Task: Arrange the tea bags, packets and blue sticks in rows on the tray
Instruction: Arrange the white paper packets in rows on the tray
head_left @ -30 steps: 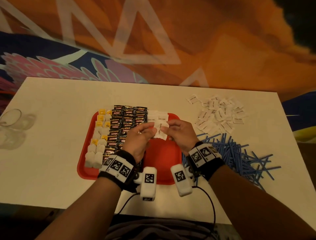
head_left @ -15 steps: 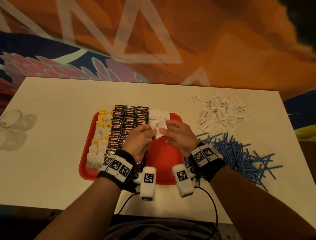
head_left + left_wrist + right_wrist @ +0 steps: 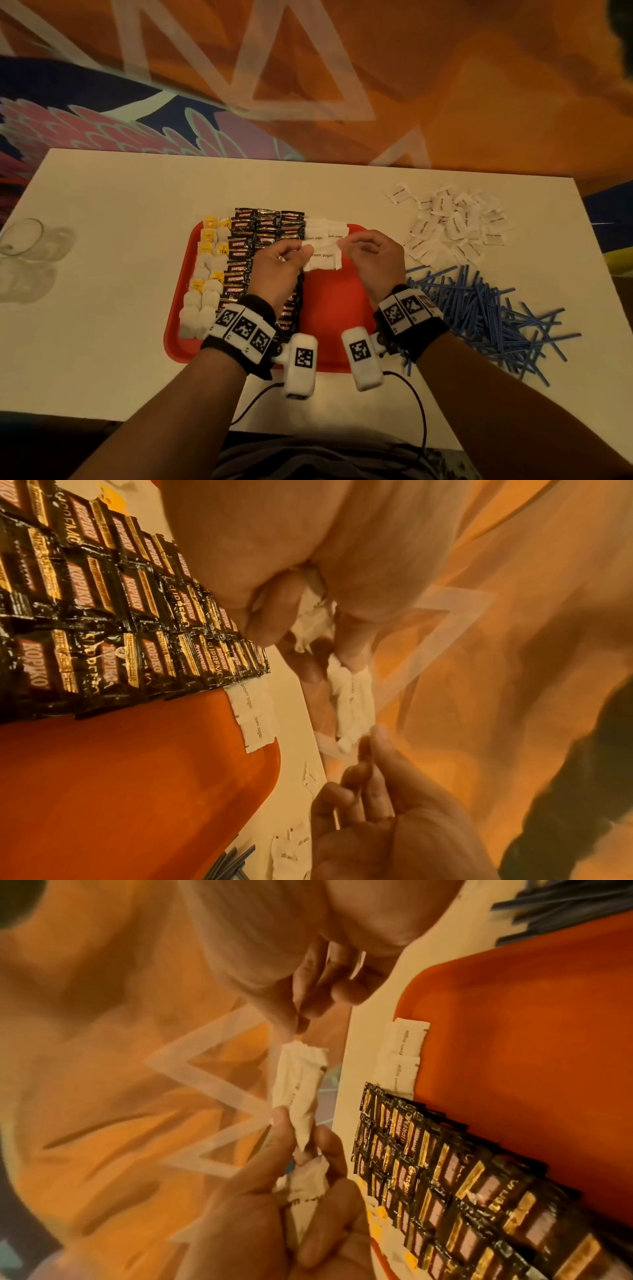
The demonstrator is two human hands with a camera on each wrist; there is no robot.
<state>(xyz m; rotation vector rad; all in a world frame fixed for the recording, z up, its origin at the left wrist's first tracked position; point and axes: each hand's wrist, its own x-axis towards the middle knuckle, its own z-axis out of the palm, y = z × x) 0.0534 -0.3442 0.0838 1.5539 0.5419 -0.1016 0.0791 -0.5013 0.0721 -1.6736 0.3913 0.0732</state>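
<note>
White sugar packets (image 3: 322, 255): left hand (image 3: 279, 270) grips several, right hand (image 3: 371, 260) pinches one.

Head view: the left hand (image 3: 278, 265) and its wristband cover the near ends of the black Kopiko sachet rows (image 3: 255, 246); how far those rows run cannot be told. The sugar packets (image 3: 322, 255) pinched between both hands overlap, so their count is unclear. The right hand (image 3: 371, 260) hides part of the red tray (image 3: 329, 308). A clear glass (image 3: 20, 238) is cut off by the left edge. Print on the loose white packets (image 3: 452, 226) on the desk (image 3: 120, 212) is mostly too small to read. Right wrist view: the blue sticks (image 3: 561, 909) are cropped at the top edge, and the sachets are blurred.
</note>
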